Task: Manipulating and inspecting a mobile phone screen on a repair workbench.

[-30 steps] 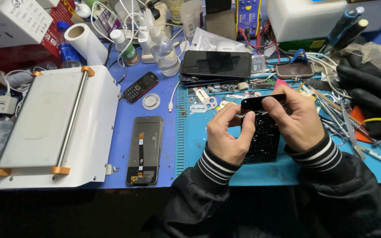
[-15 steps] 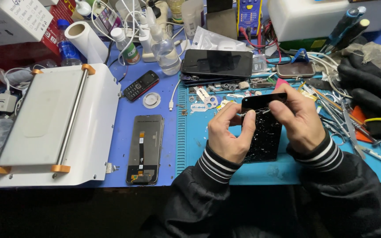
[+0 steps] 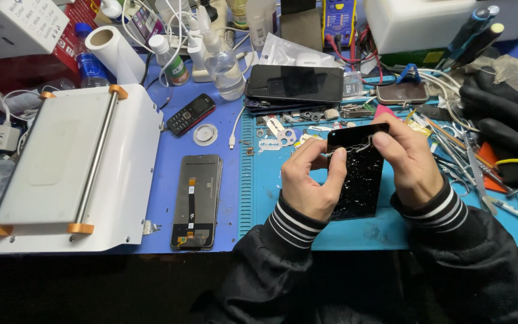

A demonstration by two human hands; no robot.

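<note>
A cracked black phone screen (image 3: 360,180) stands tilted on the blue work mat (image 3: 271,180) in front of me. My right hand (image 3: 409,162) grips its top right corner. My left hand (image 3: 310,177) pinches a small shard of glass at the upper left of the screen, thumb and forefinger pressed together. Both wrists wear dark sleeves with striped cuffs. The lower part of the screen rests on the mat between my hands.
A spare display panel (image 3: 196,201) lies face down to the left. A white flat machine (image 3: 73,168) fills the far left. A small keypad phone (image 3: 190,113), a dark phone (image 3: 295,83), bottles (image 3: 223,63), black gloves (image 3: 505,126) and loose tools (image 3: 469,162) crowd the back and right.
My hands have barely shifted; the left fingers have worked slightly along the screen's upper edge. The screen stays in the same place.
</note>
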